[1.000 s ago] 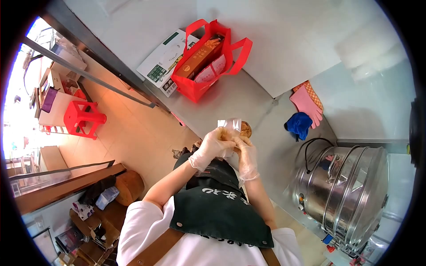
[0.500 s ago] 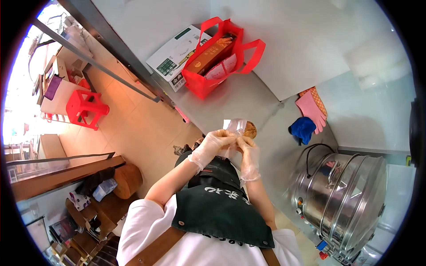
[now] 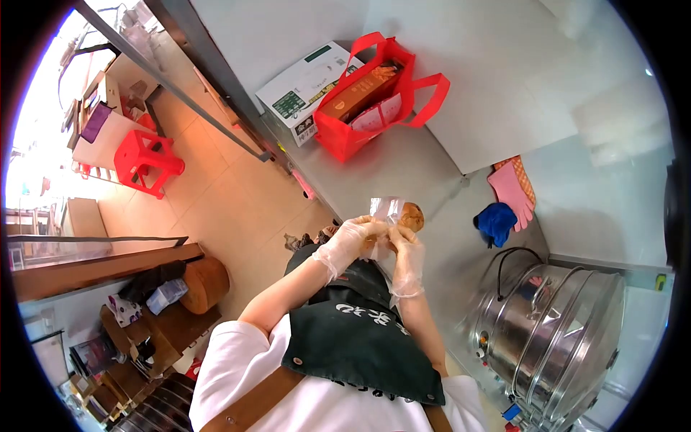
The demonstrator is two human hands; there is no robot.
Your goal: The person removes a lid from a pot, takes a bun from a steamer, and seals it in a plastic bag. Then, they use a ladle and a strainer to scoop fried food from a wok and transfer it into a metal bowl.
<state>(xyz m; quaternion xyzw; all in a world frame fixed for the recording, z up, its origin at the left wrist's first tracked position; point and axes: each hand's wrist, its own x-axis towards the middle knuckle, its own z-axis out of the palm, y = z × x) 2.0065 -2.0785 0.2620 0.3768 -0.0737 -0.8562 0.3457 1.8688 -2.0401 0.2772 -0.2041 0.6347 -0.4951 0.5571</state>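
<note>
My left hand [image 3: 351, 240], in a thin clear plastic glove, pinches a clear plastic bag [image 3: 387, 208] in front of my apron. Gloved the same way, my right hand [image 3: 408, 250] grips the bag from the other side, its fingertips close to those of the left. A round, browned, bun-like item [image 3: 412, 215] shows just past the right fingertips, at the bag's edge. Part of it is hidden behind the bag and the fingers, and I cannot tell whether the right hand touches it.
A steel counter [image 3: 439, 198] runs under my hands. On it stand a red tote bag [image 3: 353, 137] and a white carton [image 3: 306, 90]. To the right lie a blue cloth-like item [image 3: 495, 223], a pink glove [image 3: 512, 193] and a large steel drum [image 3: 551, 324]. A red stool [image 3: 147, 162] stands left.
The view has shifted slightly, so the counter items appear a little farther right. Both hands keep their pinch on the plastic bag, with hardly any change in their position.
</note>
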